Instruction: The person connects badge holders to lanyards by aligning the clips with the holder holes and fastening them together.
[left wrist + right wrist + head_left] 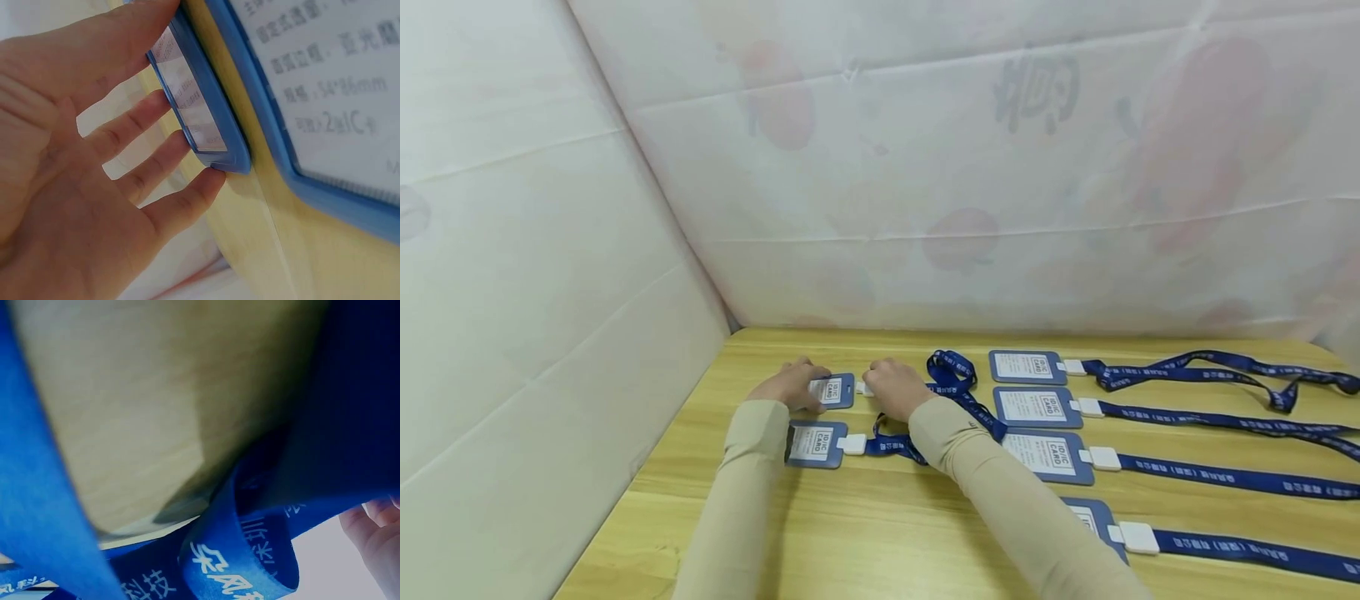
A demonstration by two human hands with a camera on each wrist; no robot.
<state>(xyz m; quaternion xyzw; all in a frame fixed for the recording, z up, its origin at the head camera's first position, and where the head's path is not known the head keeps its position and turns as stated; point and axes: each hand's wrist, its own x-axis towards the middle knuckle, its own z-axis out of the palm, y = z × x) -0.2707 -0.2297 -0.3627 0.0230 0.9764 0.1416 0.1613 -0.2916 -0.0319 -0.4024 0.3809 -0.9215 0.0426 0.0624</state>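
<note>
At the far left of the table, my left hand (pixel 790 386) grips a blue-framed ID card holder (pixel 837 391) by its edges. In the left wrist view its fingertips touch the holder's rim (pixel 232 147), with the thumb across from them. My right hand (pixel 897 390) holds the white clip (pixel 862 388) of that holder's lanyard, just right of the holder's slotted end. The pinch itself is hidden under the hand. From there the blue lanyard (pixel 951 367) runs right in loose loops; in the right wrist view its strap (pixel 219 569) fills much of the picture.
Nearer me lies another card holder (pixel 815 444) with a white clip and bunched lanyard (pixel 891 445). On the right, several card holders (pixel 1037 407) form a column, their lanyards (pixel 1225 477) stretching rightward. Pale fabric walls (pixel 925 167) stand behind and left of the wooden table (pixel 850 533).
</note>
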